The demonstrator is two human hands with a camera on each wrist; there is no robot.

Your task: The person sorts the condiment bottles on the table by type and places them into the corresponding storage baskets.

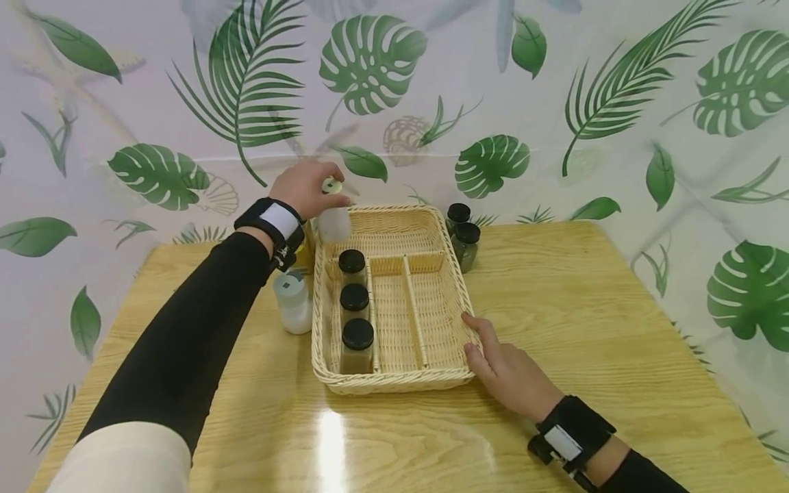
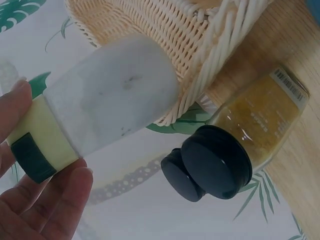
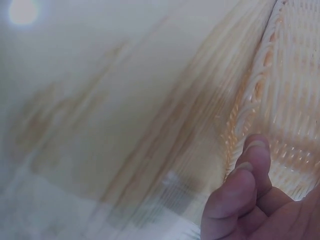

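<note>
My left hand [image 1: 306, 188] pinches the pale yellow lid of a shaker bottle [image 1: 335, 226] between thumb and fingers. The bottle is cloudy white and hangs over the back left of the wicker basket [image 1: 394, 382]. In the left wrist view that same shaker bottle [image 2: 117, 95] is tilted, with the basket wall behind it. My right hand [image 1: 514, 376] touches the basket's right rim near the front corner, fingers fairly straight. Three jars with black lids, the nearest being a spice jar [image 1: 357, 342], stand in a row in the basket's left compartment.
Left of the basket stands a white bottle with a pale lid [image 1: 292, 308]. Behind it are jars with yellow contents, one a black-lidded jar [image 2: 265, 120]. Two dark jars [image 1: 466, 239] stand against the basket's right side. A leaf-print cloth [image 1: 382, 82] hangs behind the wooden table [image 1: 567, 301].
</note>
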